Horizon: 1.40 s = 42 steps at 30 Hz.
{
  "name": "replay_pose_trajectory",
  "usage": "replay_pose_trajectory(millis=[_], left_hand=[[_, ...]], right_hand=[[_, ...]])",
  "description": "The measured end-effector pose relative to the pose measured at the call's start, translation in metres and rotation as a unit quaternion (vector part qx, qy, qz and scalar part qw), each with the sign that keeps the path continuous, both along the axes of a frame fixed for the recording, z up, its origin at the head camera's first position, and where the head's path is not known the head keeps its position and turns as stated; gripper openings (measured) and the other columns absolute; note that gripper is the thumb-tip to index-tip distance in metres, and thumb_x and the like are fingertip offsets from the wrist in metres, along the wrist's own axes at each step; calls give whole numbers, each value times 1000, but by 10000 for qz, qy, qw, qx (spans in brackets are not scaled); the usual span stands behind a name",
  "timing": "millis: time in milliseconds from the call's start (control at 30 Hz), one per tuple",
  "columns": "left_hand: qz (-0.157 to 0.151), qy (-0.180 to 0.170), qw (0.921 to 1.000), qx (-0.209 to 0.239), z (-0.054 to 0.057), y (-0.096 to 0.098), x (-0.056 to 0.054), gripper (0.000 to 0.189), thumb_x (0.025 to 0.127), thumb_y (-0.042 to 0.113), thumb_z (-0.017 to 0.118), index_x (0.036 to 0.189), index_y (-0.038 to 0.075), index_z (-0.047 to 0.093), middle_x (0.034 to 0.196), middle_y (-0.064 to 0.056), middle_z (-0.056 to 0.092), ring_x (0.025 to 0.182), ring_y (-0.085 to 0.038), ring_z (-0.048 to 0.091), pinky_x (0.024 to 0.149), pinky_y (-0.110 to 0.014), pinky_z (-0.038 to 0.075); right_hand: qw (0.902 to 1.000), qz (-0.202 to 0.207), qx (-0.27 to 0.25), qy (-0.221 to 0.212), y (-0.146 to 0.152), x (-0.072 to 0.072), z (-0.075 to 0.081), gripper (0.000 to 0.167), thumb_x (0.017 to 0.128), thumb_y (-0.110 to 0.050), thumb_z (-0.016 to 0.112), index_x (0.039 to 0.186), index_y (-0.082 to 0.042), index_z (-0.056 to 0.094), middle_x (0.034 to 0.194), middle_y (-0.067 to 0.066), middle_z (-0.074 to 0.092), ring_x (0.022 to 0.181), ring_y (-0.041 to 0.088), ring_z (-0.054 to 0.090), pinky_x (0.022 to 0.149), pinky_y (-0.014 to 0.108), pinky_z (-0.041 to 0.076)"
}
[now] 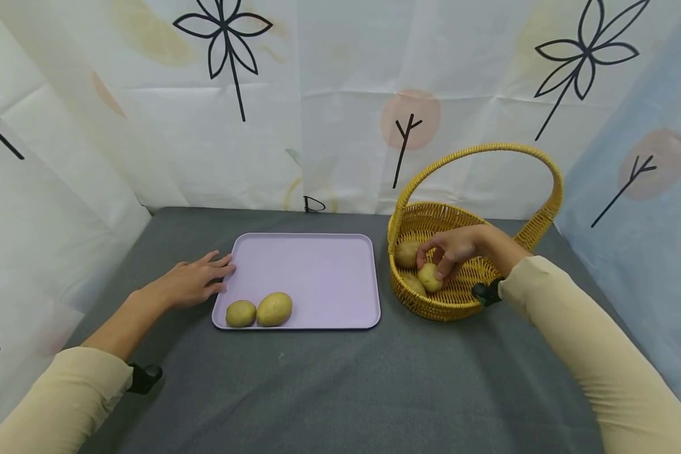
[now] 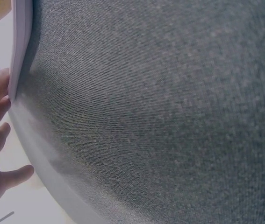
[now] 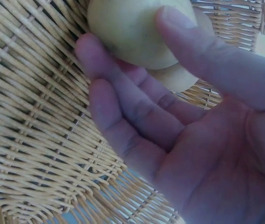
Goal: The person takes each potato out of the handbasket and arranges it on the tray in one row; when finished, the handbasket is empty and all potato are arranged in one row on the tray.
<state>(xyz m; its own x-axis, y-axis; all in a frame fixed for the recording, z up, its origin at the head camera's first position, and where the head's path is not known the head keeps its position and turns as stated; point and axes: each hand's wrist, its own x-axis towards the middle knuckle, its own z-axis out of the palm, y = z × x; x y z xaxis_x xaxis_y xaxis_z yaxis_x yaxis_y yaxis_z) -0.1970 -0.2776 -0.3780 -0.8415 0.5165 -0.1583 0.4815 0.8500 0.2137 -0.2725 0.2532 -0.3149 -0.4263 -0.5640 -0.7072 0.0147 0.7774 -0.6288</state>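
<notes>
Inside the yellow wicker basket [image 1: 437, 310], my right hand [image 1: 456, 246] pinches a pale potato [image 1: 429, 277] between thumb and fingers. The right wrist view shows the thumb [image 3: 193, 39] lying on that potato's side, with curled fingers opposite. Two more potatoes lie beside it in the basket, a browner potato [image 1: 406, 254] behind and another potato [image 1: 413, 285] in front. My left hand [image 1: 195, 282] has its fingers extended and touches the left edge of the lilac tray [image 1: 318, 277]. On the tray's front left, a smaller potato [image 1: 241, 313] sits next to a larger potato [image 1: 275, 309].
A tall arched handle [image 1: 488, 148] rises over the basket. Dark grey cloth [image 1: 329, 384] covers the table under tray and basket. Behind and at both sides hangs a pale curtain [image 1: 340, 126] printed with line-drawn plants.
</notes>
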Motion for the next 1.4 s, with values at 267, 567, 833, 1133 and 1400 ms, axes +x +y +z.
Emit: replay_pose_trajectory(millis=[267,567,833,1133,1400], left_hand=[[5,14,10000,5,-2,0,-1,51,97,21,63,143,1,52,154,-24,37,142,-51,27,93,-77,30],[-20,29,10000,-15,-2,-1,-1,51,97,21,64,143,1,52,154,-24,38,141,-51,27,93,-77,30],[-15,64,10000,-15,0,1,0,51,97,21,64,142,0,53,153,-25,39,141,-52,28,93,-77,30],[-19,94,10000,14,-1,1,1,50,97,20,64,141,0,54,152,-25,40,140,-52,30,92,-77,31],[16,43,10000,41,0,1,1,51,97,21,63,142,0,53,153,-25,39,141,-52,29,94,-78,29]], right_hand=[[9977,82,-374,559,4,7,9,36,91,-6,71,123,-3,55,104,16,62,95,29,66,89,47,53],[9823,331,-1256,1353,7,25,27,34,92,-9,71,123,-4,58,114,16,62,106,31,60,86,43,52],[9651,490,-2164,1388,3,34,34,33,95,-4,66,125,-2,54,120,19,56,110,30,59,86,44,53],[9454,745,-2846,1405,-28,47,36,31,94,-1,66,123,0,55,122,20,56,106,33,59,83,41,55],[9435,828,-2869,1433,-73,60,32,33,93,-5,69,124,-4,56,117,16,61,106,32,64,85,41,54]])
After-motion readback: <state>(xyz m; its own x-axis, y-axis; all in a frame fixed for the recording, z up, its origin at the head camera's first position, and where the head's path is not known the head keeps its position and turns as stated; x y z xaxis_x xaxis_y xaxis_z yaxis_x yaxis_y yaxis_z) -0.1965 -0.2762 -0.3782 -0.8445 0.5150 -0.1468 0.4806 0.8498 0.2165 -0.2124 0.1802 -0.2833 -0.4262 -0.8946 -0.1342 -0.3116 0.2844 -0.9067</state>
